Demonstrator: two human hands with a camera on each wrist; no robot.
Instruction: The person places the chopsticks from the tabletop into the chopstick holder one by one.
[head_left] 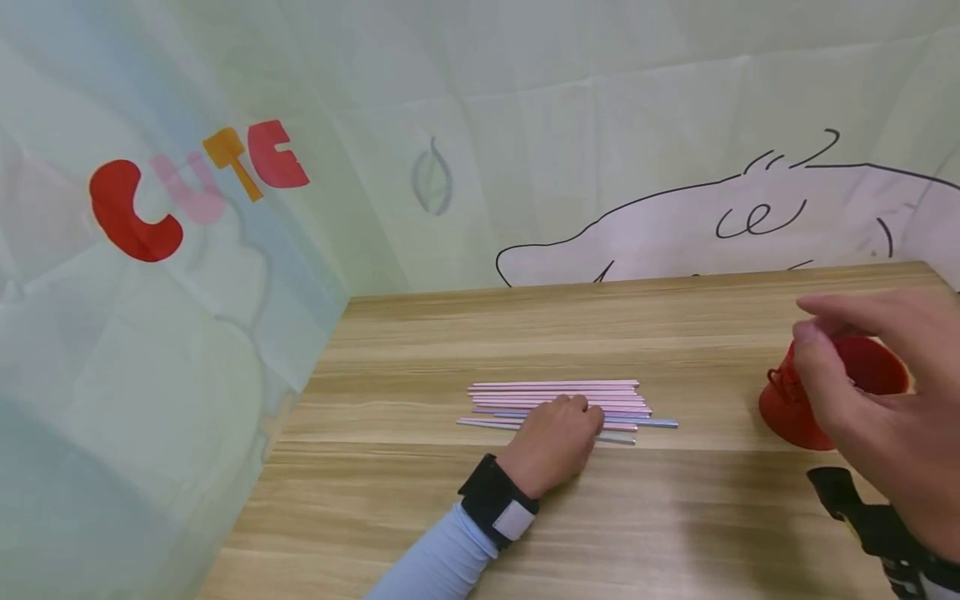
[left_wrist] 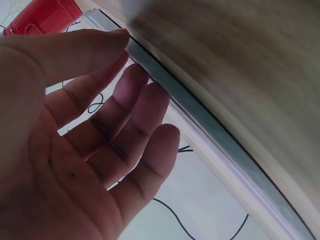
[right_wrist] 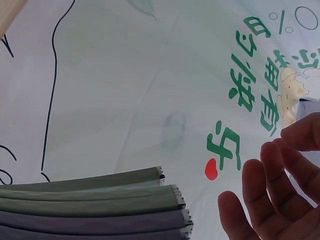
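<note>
Pink, blue and silvery thin sticks (head_left: 555, 395) lie side by side on the wooden table. My left hand (head_left: 553, 442) rests over their right half with its fingers bent down. In the left wrist view its thumb and fingertips touch the silvery stick (left_wrist: 215, 127) and those beside it, fingers loosely curved. A red cup (head_left: 787, 408) with a wide base and a bow-shaped detail stands at the right. In front of it hovers my right hand (head_left: 900, 408), covering part of the cup, with nothing between thumb and fingers.
The wooden table (head_left: 360, 483) meets a printed cloth (head_left: 465, 183) at its back and left. Grey-green and purple layered bands (right_wrist: 100, 205) show close up in the right wrist view. Both wrists wear black straps (head_left: 491, 496).
</note>
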